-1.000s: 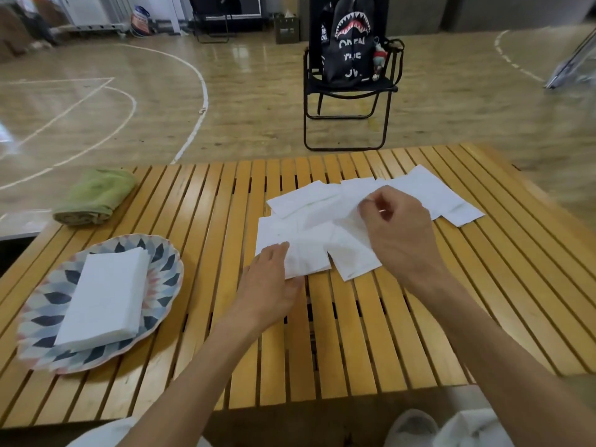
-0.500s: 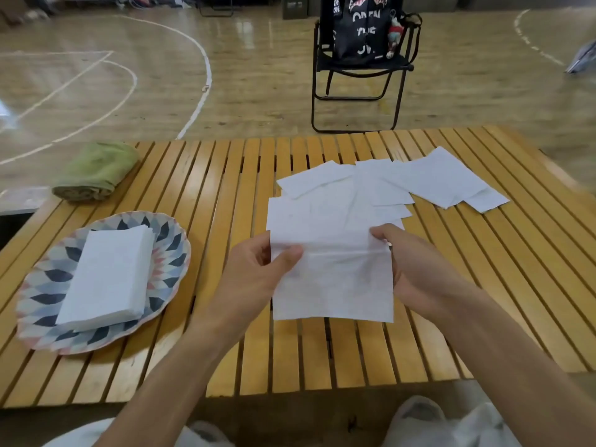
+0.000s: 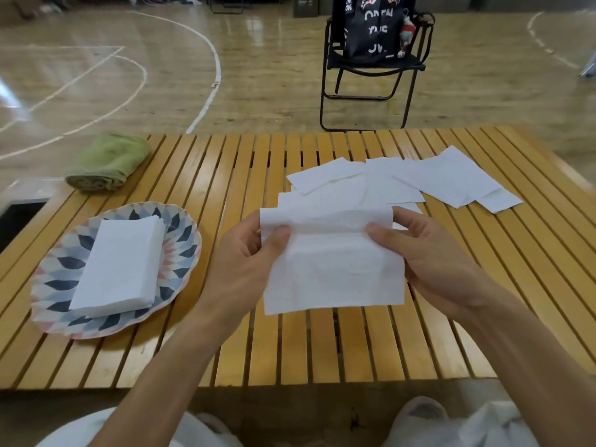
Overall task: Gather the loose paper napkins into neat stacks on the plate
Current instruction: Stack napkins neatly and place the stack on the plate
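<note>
**Head view: one napkin pinched at both top corners**

The left hand (image 3: pixel 248 262) and right hand (image 3: pixel 429 262) pinch a napkin (image 3: pixel 332 269) above the table (image 3: pixel 225 350). Thin and creased, it may fold crooked if the pulls are uneven. Loose napkins (image 3: pixel 445 180) lie beyond; a stack (image 3: pixel 119 266) sits on the plate (image 3: pixel 180 227).

Black fabric bag (image 3: pixel 371 25), standing on the seat of a black folding metal-frame chair (image 3: pixel 367 91) beyond the far edge of the table: white block lettering in stacked lines. Top of the bag is cut off by the frame edge. Left side panel: "THE", then "OVE" below, partly legible. Front panel: "OPEN" on the upper line; the next line appears to read "THE", letters broken by folds; the lowest line shows only "OV". No other text, labels, numbers or brand marks are legible.
</note>
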Motion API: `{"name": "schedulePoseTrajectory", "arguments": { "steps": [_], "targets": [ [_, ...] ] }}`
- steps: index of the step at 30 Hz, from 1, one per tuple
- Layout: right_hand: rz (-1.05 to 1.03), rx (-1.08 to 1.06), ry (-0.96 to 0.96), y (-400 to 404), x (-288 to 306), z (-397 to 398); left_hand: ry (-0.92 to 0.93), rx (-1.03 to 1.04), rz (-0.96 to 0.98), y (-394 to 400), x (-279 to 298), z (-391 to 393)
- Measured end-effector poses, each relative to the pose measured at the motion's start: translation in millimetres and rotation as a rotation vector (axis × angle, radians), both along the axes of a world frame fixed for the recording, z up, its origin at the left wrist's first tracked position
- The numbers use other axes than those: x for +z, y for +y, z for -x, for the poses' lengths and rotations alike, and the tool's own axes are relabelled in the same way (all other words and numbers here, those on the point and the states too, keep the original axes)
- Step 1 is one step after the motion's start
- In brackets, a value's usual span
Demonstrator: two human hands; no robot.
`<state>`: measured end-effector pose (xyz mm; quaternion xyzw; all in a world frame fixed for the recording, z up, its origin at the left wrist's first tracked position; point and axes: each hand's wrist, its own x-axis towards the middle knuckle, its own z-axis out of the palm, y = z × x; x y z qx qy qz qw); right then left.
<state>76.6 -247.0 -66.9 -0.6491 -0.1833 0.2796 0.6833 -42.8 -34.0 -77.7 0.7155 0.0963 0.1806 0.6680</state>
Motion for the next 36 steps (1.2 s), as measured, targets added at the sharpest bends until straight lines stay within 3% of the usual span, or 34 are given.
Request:
{"name": "schedulePoseTrajectory", "arguments": {
  "steps": [5, 11, 15, 23, 28, 36],
  "targets": [
    [-0.034, -0.016, -0.004, -5.6, 5.0, -4.1, -0.062, -0.079, 0.037, 7.1, 3.1, 1.9],
    [0.206, -0.136, 0.071, -7.2, -3.8, -11.6, 0.271, -0.075, 0.054, 11.6, -7.7, -3.5],
    [0.291, -0.057, 0.088, -4.5, -7.8, -12.7, 0.309, -0.033, -0.211, 14.2, -18.8, -2.9],
    [0.839, 0.092, -0.244, 10.5, -38.1, -0.7, 0.547, -0.089, -0.637, 18.7, -37.3, -1.3],
    [0.944, 0.143, -0.354, 15.1, -44.6, 1.8, 0.66, -0.163, -0.745, 19.0, -47.4, 1.3],
    [0.992, 0.121, -0.413, 18.2, -47.0, 3.3, 0.657, -0.158, -0.81, 22.2, -53.1, 0.1]
  ]
}}
